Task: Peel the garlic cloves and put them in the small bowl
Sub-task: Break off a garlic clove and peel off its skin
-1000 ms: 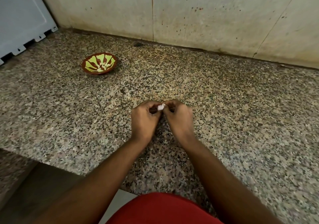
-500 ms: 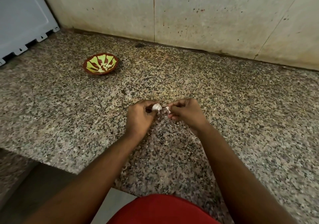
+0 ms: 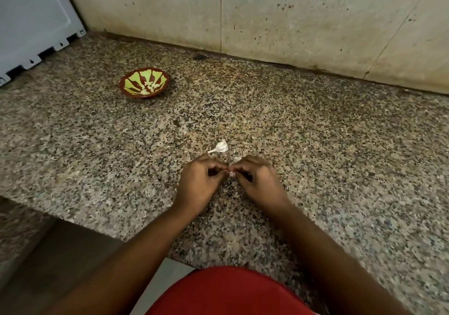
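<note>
One small bowl [image 3: 144, 82], one garlic bulb [image 3: 220, 147], two hands [image 3: 198, 182]

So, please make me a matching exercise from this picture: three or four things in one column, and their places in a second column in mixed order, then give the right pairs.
Things:
1. small bowl
2. garlic piece
3. peeled cloves
4. grey-blue panel

Places:
A. far left, at the counter's end
B. inside the bowl
C. on the counter, just beyond the hands
D. on the counter, far left of the hands

Pairs: 1-D, 2-C, 3-B, 4-A
</note>
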